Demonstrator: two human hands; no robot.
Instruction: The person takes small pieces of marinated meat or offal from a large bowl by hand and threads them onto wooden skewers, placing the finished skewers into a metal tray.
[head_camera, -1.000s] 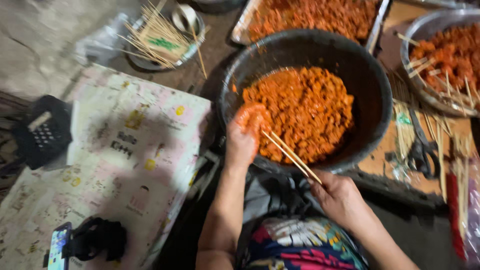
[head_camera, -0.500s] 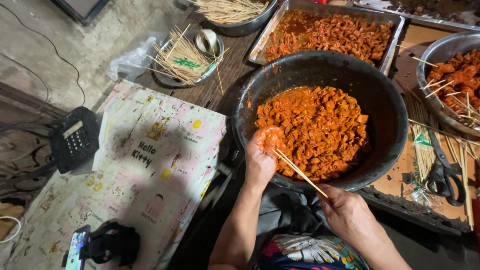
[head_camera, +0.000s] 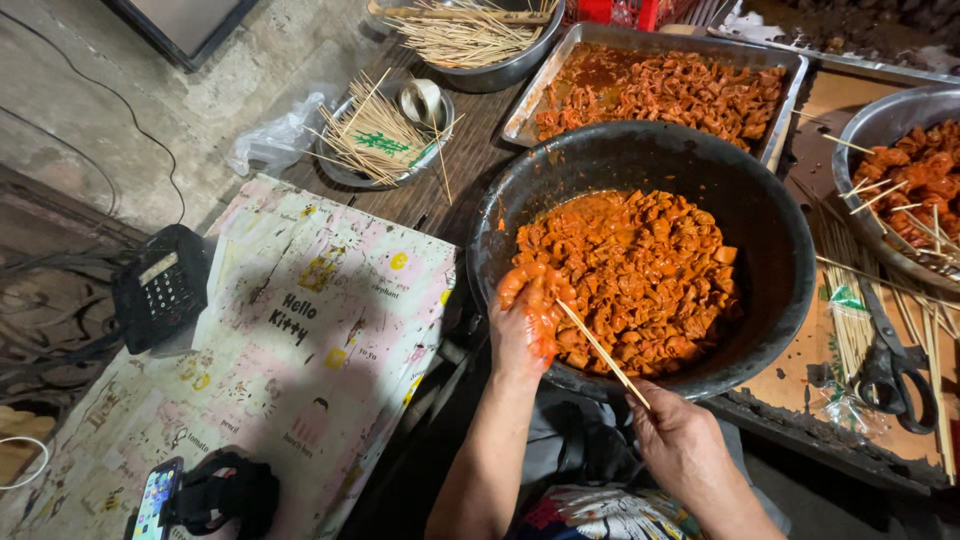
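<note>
Left hand (head_camera: 528, 318) smeared orange, fingers curled on a piece of marinated meat (head_camera: 541, 300) at the near-left edge of the big black basin (head_camera: 760, 230). Right hand (head_camera: 678, 436) just below the basin rim, pinched shut on one bamboo skewer (head_camera: 600, 350); the skewer's tip touches the meat in the left hand. Hands near each other, joined only by the skewer. One basin of orange meat chunks (head_camera: 650, 270) right in front of both hands. Beyond it one metal tray (head_camera: 655, 85) of the same meat. Right of right hand: one metal bowl (head_camera: 905, 190) with skewered meat, one pair of scissors (head_camera: 890, 365), loose skewer bundle (head_camera: 850, 325). Left of left hand: patterned pink cloth (head_camera: 300, 330), one black calculator (head_camera: 160, 285), one phone (head_camera: 155, 498). Two more dishes of bare skewers far left: plate (head_camera: 380, 135), bowl (head_camera: 470, 30).
</note>
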